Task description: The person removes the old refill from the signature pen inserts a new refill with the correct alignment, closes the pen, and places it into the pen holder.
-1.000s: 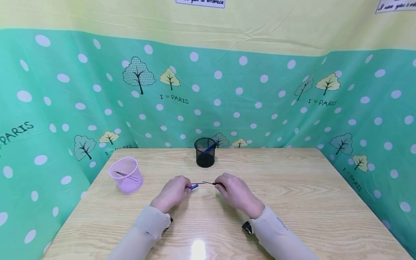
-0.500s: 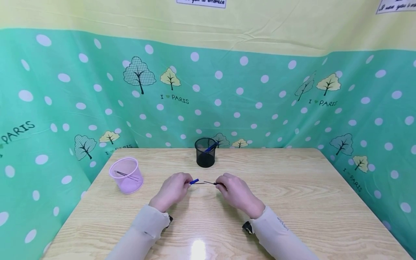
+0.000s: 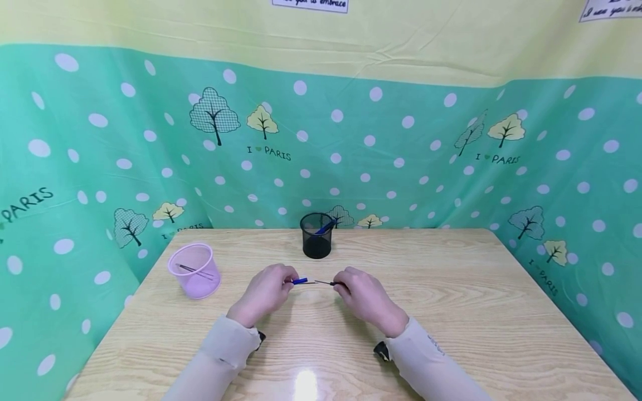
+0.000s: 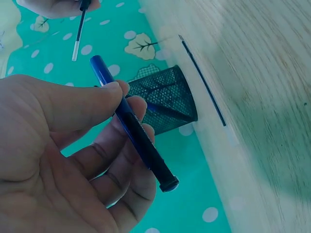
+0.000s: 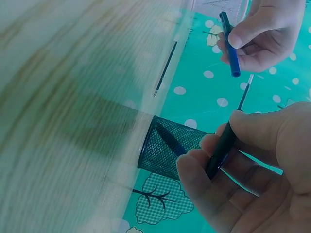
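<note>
My left hand [image 3: 264, 292] pinches the blue upper barrel [image 4: 138, 133] of a pen between thumb and fingers; its clip end and its hollow end both show in the left wrist view. My right hand [image 3: 368, 298] grips the black lower part [image 5: 224, 145] of a pen. Out of that part sticks a thin dark refill [image 5: 245, 92] with a clear end, aimed toward the barrel. The two pen parts are apart, with a small gap between them. On the tabletop by the left fingers lies a separate loose refill [image 4: 204, 80].
Beyond the hands stands a black mesh pen cup [image 3: 317, 245] holding a blue pen [image 3: 326, 227]. A pink mesh cup [image 3: 200, 287] with thin refills inside is at the left of the wooden table [image 3: 476, 312]. A green dotted curtain [image 3: 401, 128] encloses the back and sides.
My left hand has shifted slightly away from me, and the blue barrel has swung from below the loose refill to just above it in the head view. The right hand has barely moved.
</note>
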Demonstrator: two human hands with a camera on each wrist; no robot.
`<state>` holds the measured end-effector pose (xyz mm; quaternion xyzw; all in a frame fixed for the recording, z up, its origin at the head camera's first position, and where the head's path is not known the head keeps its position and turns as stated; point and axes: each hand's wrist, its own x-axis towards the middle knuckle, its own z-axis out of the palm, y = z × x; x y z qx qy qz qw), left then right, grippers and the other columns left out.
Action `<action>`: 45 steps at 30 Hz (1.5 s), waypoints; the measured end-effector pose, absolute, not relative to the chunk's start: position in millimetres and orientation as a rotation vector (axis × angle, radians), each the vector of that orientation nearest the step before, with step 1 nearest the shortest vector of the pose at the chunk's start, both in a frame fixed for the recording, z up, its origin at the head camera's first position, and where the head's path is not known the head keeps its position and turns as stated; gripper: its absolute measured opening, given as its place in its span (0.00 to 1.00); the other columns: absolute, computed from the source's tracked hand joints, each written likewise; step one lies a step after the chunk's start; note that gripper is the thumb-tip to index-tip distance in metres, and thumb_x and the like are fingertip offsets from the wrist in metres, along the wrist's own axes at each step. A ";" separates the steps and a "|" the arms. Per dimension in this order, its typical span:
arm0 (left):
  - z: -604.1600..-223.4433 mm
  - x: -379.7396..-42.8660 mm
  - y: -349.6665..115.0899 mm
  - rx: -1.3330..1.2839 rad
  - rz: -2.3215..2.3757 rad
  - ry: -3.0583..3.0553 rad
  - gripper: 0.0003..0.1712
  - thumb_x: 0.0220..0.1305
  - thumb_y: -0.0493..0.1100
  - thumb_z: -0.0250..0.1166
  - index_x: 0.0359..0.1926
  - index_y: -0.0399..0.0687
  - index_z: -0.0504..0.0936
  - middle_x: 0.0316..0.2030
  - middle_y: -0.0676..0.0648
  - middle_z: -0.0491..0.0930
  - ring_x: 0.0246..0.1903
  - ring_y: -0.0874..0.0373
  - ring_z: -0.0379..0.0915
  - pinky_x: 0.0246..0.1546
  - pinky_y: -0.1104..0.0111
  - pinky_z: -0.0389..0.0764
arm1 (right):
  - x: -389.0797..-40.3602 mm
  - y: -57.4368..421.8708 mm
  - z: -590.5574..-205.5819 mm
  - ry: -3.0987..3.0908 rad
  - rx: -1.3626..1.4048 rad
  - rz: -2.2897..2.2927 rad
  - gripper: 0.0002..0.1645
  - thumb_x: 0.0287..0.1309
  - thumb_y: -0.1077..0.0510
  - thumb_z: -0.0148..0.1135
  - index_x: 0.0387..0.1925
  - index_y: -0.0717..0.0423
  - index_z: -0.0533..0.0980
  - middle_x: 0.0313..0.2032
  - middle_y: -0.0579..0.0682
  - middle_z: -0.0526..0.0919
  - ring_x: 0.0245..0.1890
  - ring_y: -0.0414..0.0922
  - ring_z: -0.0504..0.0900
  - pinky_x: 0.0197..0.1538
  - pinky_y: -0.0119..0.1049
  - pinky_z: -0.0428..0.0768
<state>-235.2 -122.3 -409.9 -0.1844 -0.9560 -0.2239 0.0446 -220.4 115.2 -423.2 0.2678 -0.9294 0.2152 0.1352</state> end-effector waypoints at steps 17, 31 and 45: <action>-406.5 -232.2 -120.9 -0.600 -0.690 -2.907 0.09 0.57 0.31 0.65 0.35 0.50 0.83 0.31 0.54 0.76 0.31 0.59 0.68 0.35 0.64 0.74 | -221.7 115.5 -425.5 -2.695 0.764 0.569 0.03 0.60 0.58 0.63 0.35 0.49 0.81 0.29 0.39 0.76 0.26 0.35 0.72 0.31 0.31 0.75; -407.2 -230.1 -118.4 -0.632 -0.688 -2.929 0.08 0.59 0.33 0.65 0.37 0.49 0.84 0.31 0.54 0.76 0.30 0.60 0.68 0.34 0.65 0.74 | -221.9 114.8 -426.9 -2.676 0.786 0.518 0.02 0.60 0.59 0.63 0.34 0.49 0.81 0.28 0.40 0.74 0.25 0.35 0.71 0.28 0.31 0.73; -409.0 -228.5 -114.5 -0.699 -0.630 -2.910 0.06 0.59 0.34 0.66 0.35 0.51 0.84 0.30 0.55 0.75 0.30 0.61 0.69 0.35 0.64 0.74 | -220.8 112.8 -427.2 -2.686 0.796 0.493 0.04 0.57 0.60 0.65 0.35 0.49 0.81 0.28 0.40 0.75 0.26 0.36 0.72 0.28 0.31 0.74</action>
